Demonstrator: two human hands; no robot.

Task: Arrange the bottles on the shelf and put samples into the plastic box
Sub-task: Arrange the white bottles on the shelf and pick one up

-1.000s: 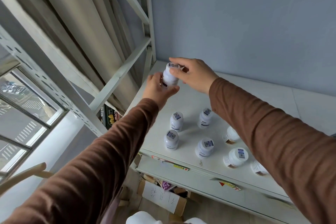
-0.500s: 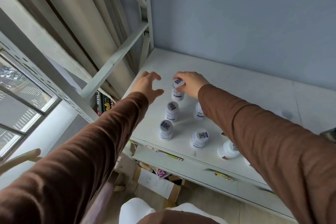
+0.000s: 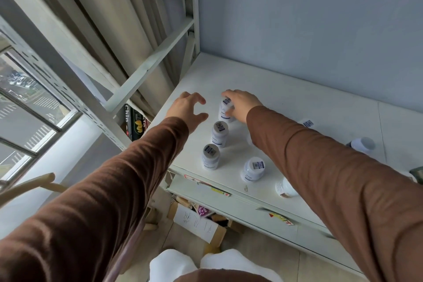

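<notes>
Several small white bottles with barcode caps stand on the white shelf (image 3: 286,98). My right hand (image 3: 242,104) grips the farthest bottle (image 3: 225,111), which stands upright on the shelf at the head of a line with a second bottle (image 3: 219,133) and a third bottle (image 3: 210,155). My left hand (image 3: 188,109) hovers just left of that bottle, fingers spread, holding nothing. Another upright bottle (image 3: 254,168) stands near the front edge. A bottle (image 3: 285,188) lies on its side under my right forearm. No plastic box is in view.
A white metal shelf frame (image 3: 151,62) and beige curtain rise at the left. A window is at the far left. A tipped bottle (image 3: 362,144) lies at the right. Cardboard boxes (image 3: 199,224) sit below the shelf. A grey wall backs the shelf.
My right hand brought the bottle down from mid-air and set it upright on the shelf behind the row. My left hand let go of it and opened beside it.
</notes>
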